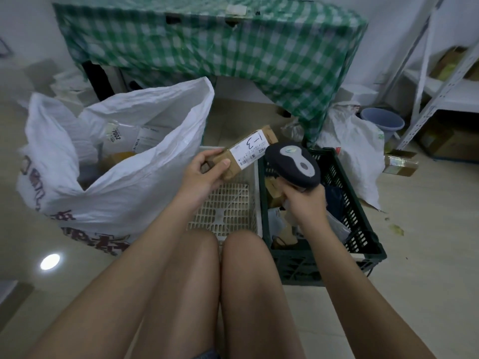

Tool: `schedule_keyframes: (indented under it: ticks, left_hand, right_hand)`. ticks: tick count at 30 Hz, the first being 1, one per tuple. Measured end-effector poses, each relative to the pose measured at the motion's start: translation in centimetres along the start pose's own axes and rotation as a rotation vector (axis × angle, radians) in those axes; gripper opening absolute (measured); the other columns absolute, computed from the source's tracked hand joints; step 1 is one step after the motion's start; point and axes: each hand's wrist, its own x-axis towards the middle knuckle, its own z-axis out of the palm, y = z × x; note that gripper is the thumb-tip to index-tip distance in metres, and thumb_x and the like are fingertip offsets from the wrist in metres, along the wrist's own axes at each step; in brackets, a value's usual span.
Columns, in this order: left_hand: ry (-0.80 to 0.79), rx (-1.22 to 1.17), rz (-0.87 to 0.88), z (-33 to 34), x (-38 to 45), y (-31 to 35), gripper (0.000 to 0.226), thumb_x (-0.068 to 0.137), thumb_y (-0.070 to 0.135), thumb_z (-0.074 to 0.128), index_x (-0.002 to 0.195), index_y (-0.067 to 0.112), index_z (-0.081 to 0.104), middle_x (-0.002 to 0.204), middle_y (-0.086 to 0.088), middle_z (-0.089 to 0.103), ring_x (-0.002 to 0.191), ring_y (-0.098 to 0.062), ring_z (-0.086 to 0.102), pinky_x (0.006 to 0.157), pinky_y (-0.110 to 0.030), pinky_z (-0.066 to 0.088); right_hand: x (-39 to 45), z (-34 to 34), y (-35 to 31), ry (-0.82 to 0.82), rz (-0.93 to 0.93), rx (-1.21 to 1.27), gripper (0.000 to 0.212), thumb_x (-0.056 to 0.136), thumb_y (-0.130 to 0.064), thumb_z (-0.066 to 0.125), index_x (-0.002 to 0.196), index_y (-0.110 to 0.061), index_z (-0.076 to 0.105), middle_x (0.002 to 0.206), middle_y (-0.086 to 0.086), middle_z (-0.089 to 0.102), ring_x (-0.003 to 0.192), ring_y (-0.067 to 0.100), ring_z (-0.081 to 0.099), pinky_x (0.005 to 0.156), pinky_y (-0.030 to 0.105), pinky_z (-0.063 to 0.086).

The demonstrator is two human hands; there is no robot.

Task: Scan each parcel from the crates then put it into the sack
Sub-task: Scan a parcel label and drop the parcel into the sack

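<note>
My left hand (204, 172) grips one end of a long brown cardboard parcel (246, 151) with a white label marked "1-3", held above the white crate (228, 211). My right hand (305, 200) holds a dark handheld scanner (293, 164) by its handle, its head right next to the parcel's label. The big white sack (108, 161) stands open at the left with several parcels inside. The dark green crate (344, 216) at the right holds several more parcels.
A table under a green checked cloth (212, 45) stands behind. A white bag (355, 149), a blue bucket (383, 123) and a taped box (400, 163) lie at the right, near metal shelving (445, 81). My bare knees fill the foreground.
</note>
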Motion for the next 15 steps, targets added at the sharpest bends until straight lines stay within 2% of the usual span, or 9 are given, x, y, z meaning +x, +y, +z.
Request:
schedule_keyframes:
  ticks: [1,3,4,6,8,11,13,15]
  left_hand:
    - [0.009,-0.019,0.025,-0.1,-0.4,1.1,0.025,0.09,0.016,0.064,0.114,0.023,0.061,0.12,0.0,0.058,0.098,-0.009,0.064,0.076,-0.027,0.058]
    - [0.04,-0.069,0.074,-0.4,-1.2,3.3,0.023,0.09,0.017,0.064,0.112,0.025,0.061,0.12,-0.001,0.059,0.096,-0.008,0.066,0.075,-0.025,0.057]
    - [0.066,-0.096,0.101,-0.6,-1.7,4.4,0.024,0.09,0.016,0.064,0.114,0.023,0.061,0.118,-0.001,0.06,0.095,-0.007,0.066,0.075,-0.025,0.057]
    - [0.135,-0.11,0.161,-1.5,-2.3,6.3,0.028,0.091,0.015,0.064,0.118,0.018,0.061,0.11,0.006,0.063,0.092,-0.004,0.066,0.076,-0.024,0.057]
    - [0.194,-0.093,0.23,-3.0,-2.9,8.2,0.027,0.09,0.016,0.065,0.116,0.019,0.061,0.103,0.013,0.064,0.092,-0.003,0.066,0.076,-0.022,0.057]
    - [0.274,-0.031,0.333,-6.2,-2.9,10.8,0.026,0.089,0.018,0.067,0.114,0.022,0.063,0.102,0.014,0.064,0.096,-0.006,0.065,0.078,-0.023,0.057]
    - [0.361,0.078,0.371,-9.1,-2.0,11.8,0.031,0.087,0.021,0.07,0.117,0.02,0.063,0.105,0.01,0.064,0.099,-0.009,0.064,0.083,-0.026,0.056]
    - [0.432,0.295,0.378,-12.5,-0.2,12.1,0.036,0.083,0.032,0.074,0.116,0.025,0.064,0.116,0.002,0.061,0.105,-0.011,0.061,0.091,-0.033,0.054]
  right_hand:
    - [0.0,0.5,-0.9,0.008,-0.016,0.019,0.032,0.086,-0.007,0.07,0.115,-0.015,0.06,0.102,-0.003,0.065,0.089,0.005,0.06,0.068,0.007,0.051]
    - [0.0,1.8,-2.6,-0.001,-0.036,0.019,0.028,0.087,-0.005,0.068,0.114,0.001,0.061,0.103,0.014,0.068,0.09,0.015,0.063,0.077,0.022,0.054]
    - [0.1,2.5,-3.4,-0.017,-0.05,0.023,0.028,0.087,-0.004,0.067,0.113,0.004,0.061,0.103,0.016,0.067,0.089,0.018,0.063,0.078,0.023,0.054]
    - [0.2,4.1,-5.0,-0.055,-0.084,0.054,0.035,0.086,-0.004,0.068,0.12,-0.002,0.06,0.105,0.007,0.067,0.091,0.013,0.062,0.07,0.013,0.052]
    - [0.4,5.9,-6.3,-0.084,-0.104,0.086,0.036,0.085,-0.005,0.069,0.12,-0.009,0.059,0.11,0.004,0.064,0.1,0.014,0.059,0.079,0.018,0.048]
    - [0.8,8.4,-7.9,-0.099,-0.102,0.099,0.032,0.085,-0.007,0.07,0.114,-0.012,0.06,0.117,0.015,0.065,0.105,0.023,0.06,0.085,0.032,0.048]
    - [1.0,9.9,-8.6,-0.104,-0.095,0.077,0.029,0.085,-0.007,0.07,0.112,-0.01,0.061,0.116,0.014,0.066,0.105,0.022,0.06,0.086,0.032,0.048]
    - [1.2,11.2,-8.8,-0.107,-0.075,0.065,0.035,0.085,-0.006,0.07,0.119,-0.004,0.062,0.112,0.012,0.065,0.103,0.022,0.059,0.084,0.031,0.047]
